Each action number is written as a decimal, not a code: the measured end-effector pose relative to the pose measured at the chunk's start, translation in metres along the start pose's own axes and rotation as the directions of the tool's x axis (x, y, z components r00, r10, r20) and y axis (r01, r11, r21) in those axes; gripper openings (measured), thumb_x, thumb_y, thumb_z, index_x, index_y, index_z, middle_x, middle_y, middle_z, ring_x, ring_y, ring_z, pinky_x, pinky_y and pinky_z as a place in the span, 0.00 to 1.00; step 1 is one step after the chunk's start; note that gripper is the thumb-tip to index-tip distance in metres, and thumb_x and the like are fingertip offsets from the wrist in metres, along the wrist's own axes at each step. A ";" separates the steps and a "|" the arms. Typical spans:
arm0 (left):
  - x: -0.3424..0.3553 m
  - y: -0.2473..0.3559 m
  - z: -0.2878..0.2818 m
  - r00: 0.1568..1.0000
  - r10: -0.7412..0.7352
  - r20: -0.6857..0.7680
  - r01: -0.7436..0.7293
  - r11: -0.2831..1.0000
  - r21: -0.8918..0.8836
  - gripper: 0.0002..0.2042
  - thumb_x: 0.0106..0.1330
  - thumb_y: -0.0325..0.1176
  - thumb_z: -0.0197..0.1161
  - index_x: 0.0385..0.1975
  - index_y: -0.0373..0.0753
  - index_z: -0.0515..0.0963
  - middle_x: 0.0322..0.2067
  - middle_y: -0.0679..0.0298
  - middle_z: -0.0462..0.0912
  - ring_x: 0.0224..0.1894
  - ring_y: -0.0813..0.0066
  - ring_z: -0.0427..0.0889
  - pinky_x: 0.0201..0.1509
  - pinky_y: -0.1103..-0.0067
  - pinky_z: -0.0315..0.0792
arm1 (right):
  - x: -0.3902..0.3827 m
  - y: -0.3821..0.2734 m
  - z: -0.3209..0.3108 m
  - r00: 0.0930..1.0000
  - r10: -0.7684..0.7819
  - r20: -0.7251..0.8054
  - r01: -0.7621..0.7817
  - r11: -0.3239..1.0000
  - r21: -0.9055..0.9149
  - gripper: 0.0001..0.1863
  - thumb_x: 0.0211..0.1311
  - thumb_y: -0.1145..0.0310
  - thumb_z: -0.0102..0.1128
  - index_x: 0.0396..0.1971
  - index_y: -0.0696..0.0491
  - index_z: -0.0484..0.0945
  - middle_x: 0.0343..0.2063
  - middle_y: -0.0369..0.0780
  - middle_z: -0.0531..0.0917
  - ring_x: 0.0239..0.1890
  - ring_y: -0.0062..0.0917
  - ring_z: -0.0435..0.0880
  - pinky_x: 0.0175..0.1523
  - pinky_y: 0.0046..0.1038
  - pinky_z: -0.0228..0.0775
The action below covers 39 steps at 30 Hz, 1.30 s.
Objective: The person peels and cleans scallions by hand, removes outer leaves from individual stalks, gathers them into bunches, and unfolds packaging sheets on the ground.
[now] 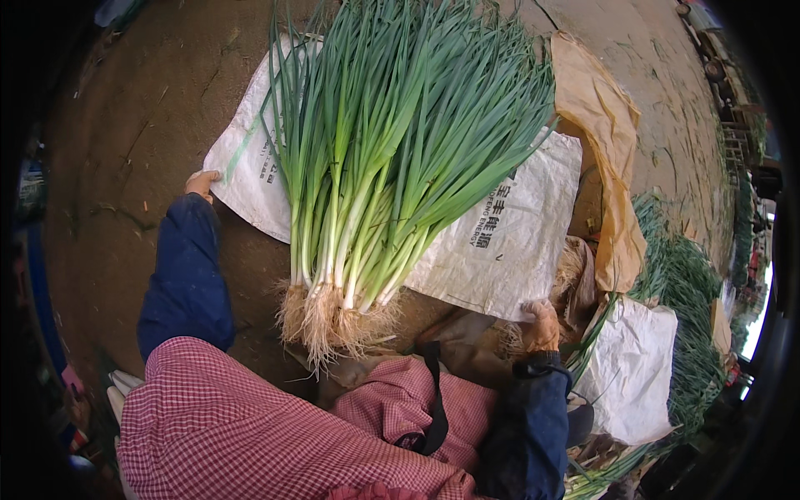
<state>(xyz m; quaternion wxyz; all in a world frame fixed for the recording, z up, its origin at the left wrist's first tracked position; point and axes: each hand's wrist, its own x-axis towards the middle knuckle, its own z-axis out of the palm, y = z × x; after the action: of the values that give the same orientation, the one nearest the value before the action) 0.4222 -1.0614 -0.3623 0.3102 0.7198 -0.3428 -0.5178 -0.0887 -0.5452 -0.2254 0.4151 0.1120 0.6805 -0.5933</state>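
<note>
A large bunch of green onions [358, 192] lies across a white woven sack [492, 250], leaves fanning away from me and pale roots toward me. At the sack's left edge, my left hand [202, 185] is closed on the plastic cloth. The sack's near right corner is pinched in my right hand [542, 325], its fingers partly hidden. Between my two hands the sack spreads out under the onions, and the root ends hang past its near edge. Neither hand touches the onions.
On the right lies a tan sheet [617, 167]. More green onions [692, 317] are heaped beyond it, beside another white sack [629, 367]. Brown dirt ground [125, 150] stretches to the left. A red checked garment [275, 425] covers my lap.
</note>
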 end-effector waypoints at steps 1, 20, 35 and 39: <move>-0.020 0.013 0.024 0.987 -0.001 0.161 0.021 0.992 -0.121 0.17 0.46 0.19 0.58 0.39 0.24 0.73 0.33 0.52 0.80 0.35 0.59 0.81 0.43 0.69 0.76 | -0.004 -0.005 -0.001 1.000 -0.019 -0.021 0.019 1.000 0.007 0.07 0.43 0.75 0.56 0.26 0.56 0.71 0.23 0.38 0.76 0.25 0.25 0.74 0.33 0.24 0.69; -0.323 0.022 0.269 0.517 -0.346 0.783 -0.318 0.771 0.551 0.22 0.51 0.31 0.59 0.45 0.25 0.72 0.37 0.54 0.80 0.39 0.70 0.78 0.44 0.78 0.72 | -0.029 0.055 0.192 0.720 -0.340 0.605 0.691 0.271 -0.671 0.13 0.53 0.73 0.51 0.41 0.56 0.71 0.29 0.53 0.78 0.32 0.50 0.77 0.37 0.45 0.70; -0.204 0.078 0.209 0.856 0.142 0.496 0.121 0.880 -0.460 0.18 0.60 0.33 0.55 0.42 0.23 0.72 0.40 0.49 0.79 0.38 0.60 0.80 0.44 0.70 0.74 | -0.196 -0.126 -0.081 0.936 -0.316 0.152 0.333 0.937 -0.103 0.18 0.61 0.70 0.54 0.49 0.63 0.70 0.36 0.38 0.77 0.34 0.19 0.75 0.41 0.18 0.66; -0.211 0.128 0.169 0.886 0.160 0.435 0.113 0.835 -0.538 0.20 0.58 0.36 0.58 0.45 0.26 0.73 0.44 0.51 0.78 0.43 0.58 0.79 0.51 0.68 0.73 | -0.271 -0.143 -0.240 0.833 -0.360 -0.420 0.378 0.925 -0.044 0.20 0.60 0.64 0.55 0.49 0.58 0.71 0.30 0.32 0.76 0.27 0.16 0.72 0.35 0.15 0.65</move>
<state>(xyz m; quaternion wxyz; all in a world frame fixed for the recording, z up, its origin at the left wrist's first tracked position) 0.1897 -0.9786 -0.1933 0.4192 0.4511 -0.2526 -0.7463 -0.1138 -0.2755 0.0543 0.1340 0.1125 0.7501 -0.6378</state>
